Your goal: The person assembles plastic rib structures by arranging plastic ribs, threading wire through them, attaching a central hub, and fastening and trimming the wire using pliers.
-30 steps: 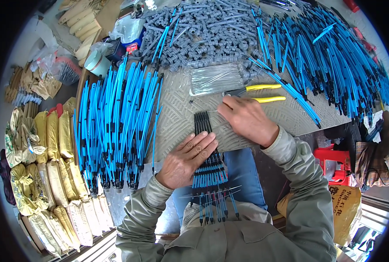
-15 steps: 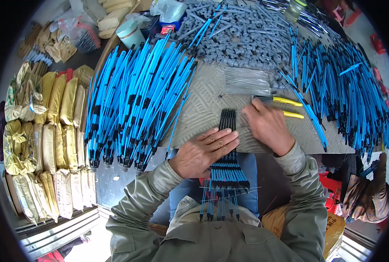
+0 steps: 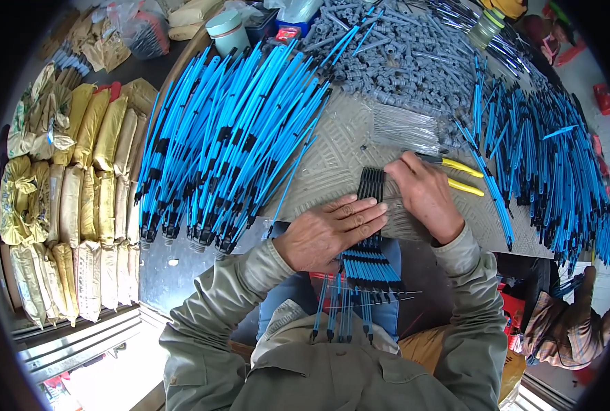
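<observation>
A row of slim blue-and-black rods (image 3: 370,266) lies side by side at the table's near edge, the lower part reaching over my lap. Across it rests my left hand (image 3: 335,233), fingers stretched flat and pressing the rods down. The rods' black upper ends (image 3: 371,182) show beyond those fingers. Just right of these ends is my right hand (image 3: 428,195), its fingers curled in a pinch; whatever is between the fingertips is hidden. Thin metal wires (image 3: 404,296) cross the rods low down. Yellow-handled pliers (image 3: 464,166) lie behind my right hand.
A tall heap of blue rods (image 3: 243,137) stands left, another heap (image 3: 531,157) right. Grey plastic fittings (image 3: 401,55) pile up at the back, before them a pack of thin wires (image 3: 406,129). Wrapped bundles (image 3: 92,198) fill the far left. Another person's sleeve (image 3: 558,329) shows right.
The whole view has shifted, so the table's things sit farther right. My left hand stays flat on the rods, and my right hand stays curled beside their upper ends.
</observation>
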Demonstrator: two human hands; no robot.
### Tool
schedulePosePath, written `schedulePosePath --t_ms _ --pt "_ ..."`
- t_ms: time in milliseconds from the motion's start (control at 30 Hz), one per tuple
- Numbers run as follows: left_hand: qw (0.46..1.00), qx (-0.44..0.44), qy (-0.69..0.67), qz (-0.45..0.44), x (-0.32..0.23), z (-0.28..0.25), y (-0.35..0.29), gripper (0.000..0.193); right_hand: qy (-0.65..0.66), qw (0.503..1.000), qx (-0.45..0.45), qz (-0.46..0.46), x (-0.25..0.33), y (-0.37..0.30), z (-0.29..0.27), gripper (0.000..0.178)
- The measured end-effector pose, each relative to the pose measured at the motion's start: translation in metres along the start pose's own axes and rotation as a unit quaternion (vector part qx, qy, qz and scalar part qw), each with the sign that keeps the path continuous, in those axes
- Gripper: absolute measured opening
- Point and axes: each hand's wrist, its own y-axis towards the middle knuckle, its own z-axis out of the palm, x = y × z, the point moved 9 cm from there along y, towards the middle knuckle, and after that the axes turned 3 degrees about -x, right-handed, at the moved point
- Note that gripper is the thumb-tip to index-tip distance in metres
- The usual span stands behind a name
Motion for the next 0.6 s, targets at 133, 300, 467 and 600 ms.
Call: schedulePosePath --t_ms 133,300,467,600 --pt "1.0 -0.008 0.019 0.008 0.0 0.003 0.0 0.083 0.009 1.0 0.012 -0.011 0.003 0.002 0.002 0.022" --pt "0.999 -0.003 0.041 0.005 0.001 0.001 -0.003 0.084 0.014 0.999 -0.004 -0.031 0.011 0.006 0.002 0.021" --pt "1.0 0.002 0.023 0.012 -0.004 -0.001 0.001 0.084 -0.051 0.998 -0.024 -0.012 0.006 -0.007 -0.017 0.019" --pt "0.999 0.015 0.036 0.014 -0.01 0.0 0.003 0.083 -0.159 0.979 0.092 -0.09 0.02 -0.009 0.001 0.025"
